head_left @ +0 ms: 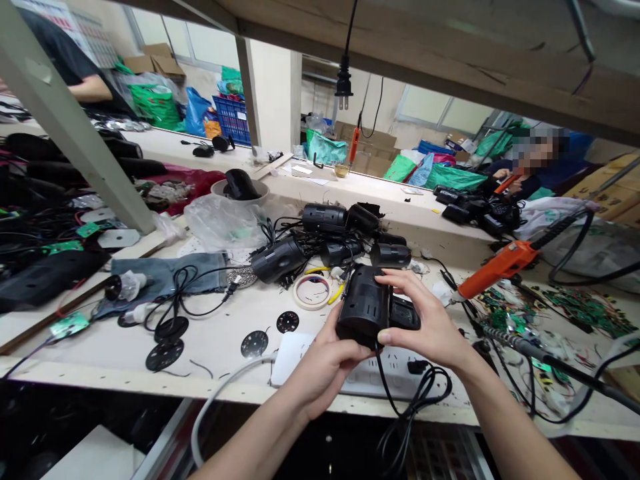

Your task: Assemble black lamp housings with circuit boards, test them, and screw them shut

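Between my two hands is a black, rounded plastic appliance housing (363, 300) with slots in its side and a power cord (425, 393) hanging from its lower end. My left hand (325, 360) cups it from the left and below, fingers closed round it. My right hand (425, 317) grips its right side, the thumb low and the fingers near the top, beside a smaller black part (404, 313). Under the hands lies a white power strip (286, 353), partly covered. Similar black housings (277, 259) with bundled cords are heaped just behind.
A roll of tape (311, 292) and black discs (255, 343) lie to the left. An orange-handled tool (500, 270) slants in from the right, near green circuit boards (590, 310). A plug (343, 80) hangs from the shelf above. Two other people are at the back.
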`<state>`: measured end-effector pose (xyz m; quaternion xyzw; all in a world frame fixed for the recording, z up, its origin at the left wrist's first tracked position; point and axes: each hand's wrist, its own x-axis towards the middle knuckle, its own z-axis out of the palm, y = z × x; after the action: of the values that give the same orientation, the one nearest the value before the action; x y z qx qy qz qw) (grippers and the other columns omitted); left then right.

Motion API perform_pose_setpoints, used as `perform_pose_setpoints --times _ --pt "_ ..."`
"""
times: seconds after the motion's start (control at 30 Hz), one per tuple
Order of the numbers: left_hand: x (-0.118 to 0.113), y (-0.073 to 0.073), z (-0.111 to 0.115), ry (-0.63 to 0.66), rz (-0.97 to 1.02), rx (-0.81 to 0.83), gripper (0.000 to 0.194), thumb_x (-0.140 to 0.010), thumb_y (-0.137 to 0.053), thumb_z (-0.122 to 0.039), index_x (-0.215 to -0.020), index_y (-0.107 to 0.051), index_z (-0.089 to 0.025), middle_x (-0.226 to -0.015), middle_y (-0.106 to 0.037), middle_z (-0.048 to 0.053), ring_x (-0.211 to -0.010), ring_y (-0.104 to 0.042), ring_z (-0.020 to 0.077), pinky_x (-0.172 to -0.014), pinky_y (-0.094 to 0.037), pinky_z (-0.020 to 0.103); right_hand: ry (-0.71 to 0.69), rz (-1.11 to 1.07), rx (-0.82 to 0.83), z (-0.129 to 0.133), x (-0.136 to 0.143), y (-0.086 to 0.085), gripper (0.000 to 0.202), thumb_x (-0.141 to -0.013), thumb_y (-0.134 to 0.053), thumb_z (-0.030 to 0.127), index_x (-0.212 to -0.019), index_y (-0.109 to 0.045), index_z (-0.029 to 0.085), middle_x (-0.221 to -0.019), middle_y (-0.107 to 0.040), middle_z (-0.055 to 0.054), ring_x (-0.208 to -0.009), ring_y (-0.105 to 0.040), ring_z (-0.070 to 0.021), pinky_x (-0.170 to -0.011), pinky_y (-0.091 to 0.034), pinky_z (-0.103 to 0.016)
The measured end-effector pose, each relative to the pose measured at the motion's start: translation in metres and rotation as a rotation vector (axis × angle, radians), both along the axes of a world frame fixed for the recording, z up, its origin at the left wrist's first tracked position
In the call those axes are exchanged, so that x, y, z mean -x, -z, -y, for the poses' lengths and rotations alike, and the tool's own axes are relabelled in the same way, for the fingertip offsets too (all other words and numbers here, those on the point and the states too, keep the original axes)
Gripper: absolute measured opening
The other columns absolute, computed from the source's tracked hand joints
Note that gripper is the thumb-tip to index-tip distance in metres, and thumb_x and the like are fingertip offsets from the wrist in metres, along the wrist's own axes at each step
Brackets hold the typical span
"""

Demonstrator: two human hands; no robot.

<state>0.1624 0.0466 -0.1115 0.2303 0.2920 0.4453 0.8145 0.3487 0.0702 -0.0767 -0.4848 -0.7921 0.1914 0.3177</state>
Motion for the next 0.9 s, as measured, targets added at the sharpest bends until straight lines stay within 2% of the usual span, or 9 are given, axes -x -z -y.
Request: perform_pose_setpoints --times 0.27,0.67,0.73,0.8,0.9 --pt "-0.001 0.000 -0.002 0.007 0.007 -0.002 0.080 -0.057 -0.060 0.000 -0.132 -0.047 -0.025 -0.114 -0.064 0.006 -0.107 -0.056 0.0229 -0.089 -0.046 0.035 0.007 -0.001 0.025 0.001 0.000 0.001 0.063 -0.069 -0.078 0.042 -0.126 -0.056 0.027 -0.135 -0.048 -0.010 -0.128 -0.043 -0.0305 -0.105 -0.038 -0.051" --pt "0.004 0.004 0.002 0.032 0.044 -0.038 0.084 -0.055 -0.058 0.003 -0.134 -0.049 -0.024 -0.106 -0.068 0.003 -0.097 -0.059 0.0190 -0.089 -0.044 0.031 -0.057 -0.046 0.085 0.002 -0.005 0.007 0.063 -0.070 -0.080 0.046 -0.126 -0.058 0.028 -0.139 -0.044 -0.010 -0.132 -0.041 -0.0293 -0.112 -0.031 -0.051" --pt "0.007 0.005 0.001 0.032 0.101 0.007 0.075 -0.057 -0.060 -0.001 -0.129 -0.054 -0.021 -0.108 -0.069 0.006 -0.099 -0.060 0.0219 -0.089 -0.046 0.035 -0.059 -0.039 0.105 0.003 -0.004 0.008 0.064 -0.070 -0.081 0.045 -0.127 -0.057 0.028 -0.139 -0.043 -0.010 -0.133 -0.040 -0.0286 -0.112 -0.030 -0.051" --pt "0.010 0.006 -0.002 0.025 0.143 0.072 0.057 -0.067 -0.065 -0.011 -0.123 -0.058 -0.018 -0.111 -0.069 0.010 -0.100 -0.061 0.0253 -0.088 -0.049 0.041 -0.058 -0.015 0.104 0.006 -0.001 0.010 0.066 -0.068 -0.083 0.043 -0.126 -0.057 0.027 -0.138 -0.043 -0.011 -0.132 -0.040 -0.0287 -0.112 -0.031 -0.050" --pt "0.012 0.007 -0.007 0.005 0.086 0.181 0.035 -0.080 -0.067 -0.029 -0.113 -0.064 -0.016 -0.111 -0.070 0.012 -0.098 -0.063 0.0257 -0.080 -0.055 0.041 -0.080 0.038 0.060 0.011 0.006 0.010 0.070 -0.065 -0.085 0.044 -0.127 -0.058 0.024 -0.135 -0.043 -0.012 -0.131 -0.040 -0.0294 -0.110 -0.034 -0.048"
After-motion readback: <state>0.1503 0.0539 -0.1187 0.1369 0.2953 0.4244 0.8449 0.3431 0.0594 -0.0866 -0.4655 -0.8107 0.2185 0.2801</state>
